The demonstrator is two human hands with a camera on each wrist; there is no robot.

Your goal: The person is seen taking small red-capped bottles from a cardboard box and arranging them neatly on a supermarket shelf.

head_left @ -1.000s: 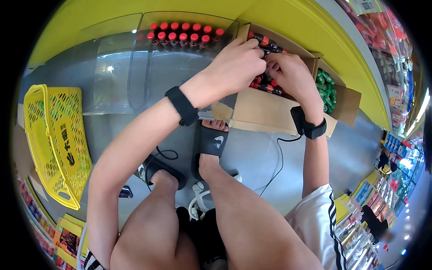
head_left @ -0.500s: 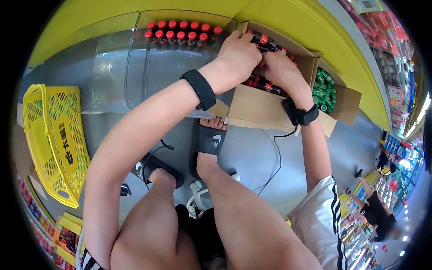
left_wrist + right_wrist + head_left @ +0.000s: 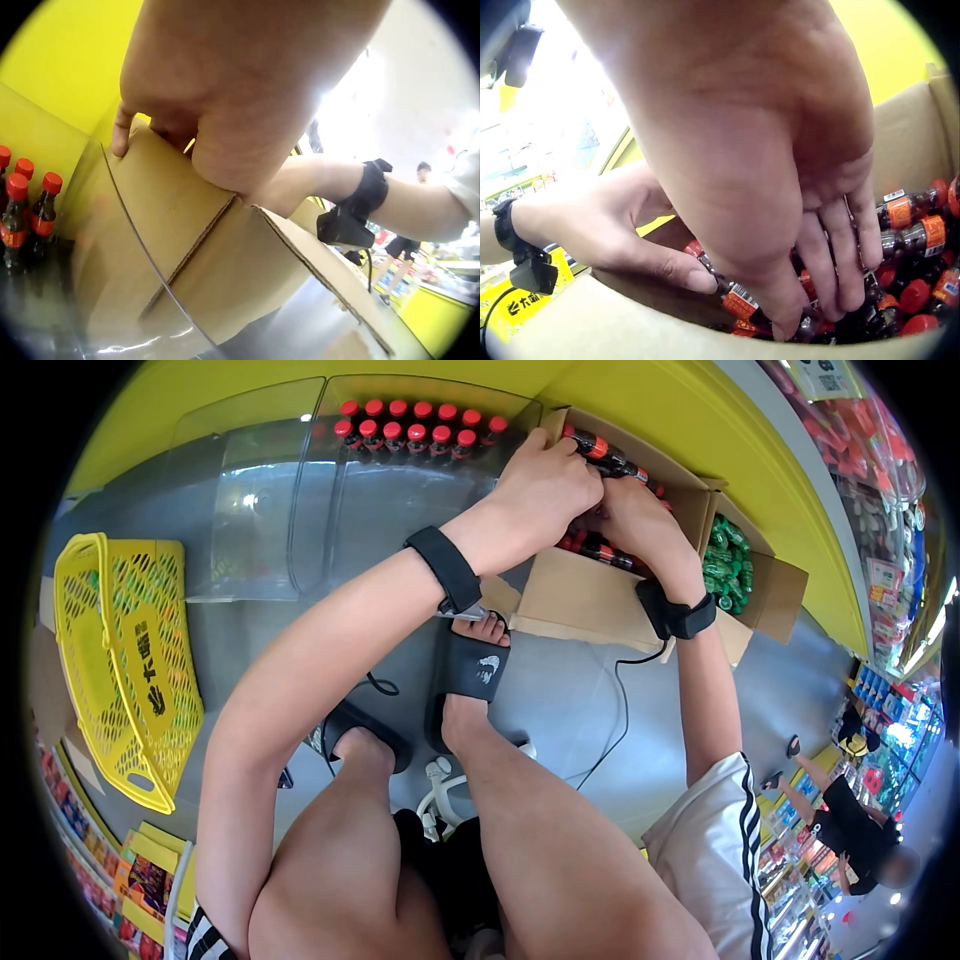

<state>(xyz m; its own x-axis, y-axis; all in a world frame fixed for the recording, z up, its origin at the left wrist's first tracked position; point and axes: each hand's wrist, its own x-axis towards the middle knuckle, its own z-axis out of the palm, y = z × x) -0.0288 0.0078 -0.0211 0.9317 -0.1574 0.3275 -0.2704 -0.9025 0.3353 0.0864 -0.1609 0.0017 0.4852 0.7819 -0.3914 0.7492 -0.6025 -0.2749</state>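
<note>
My left hand is at the near left edge of an open cardboard box. In the left wrist view its little finger hangs over the box edge. Down inside the box, my right hand reaches among small cola bottles with red caps. Its thumb lies across one cola bottle with an orange label, fingers on the far side. The left thumb touches that bottle near its neck; the other left fingers are hidden, so I cannot tell their grip. More cola bottles lie in the box.
Left of the box stands a clear plastic bin with rows of upright red-capped bottles. A box of green bottles is at right, a yellow basket at far left. A cable hangs from the right wrist; a passer-by is far right.
Both hands stay at the box; the right hand has sunk a little deeper among the bottles. The passer-by has come into fuller view at the right. The head view has shifted slightly.
</note>
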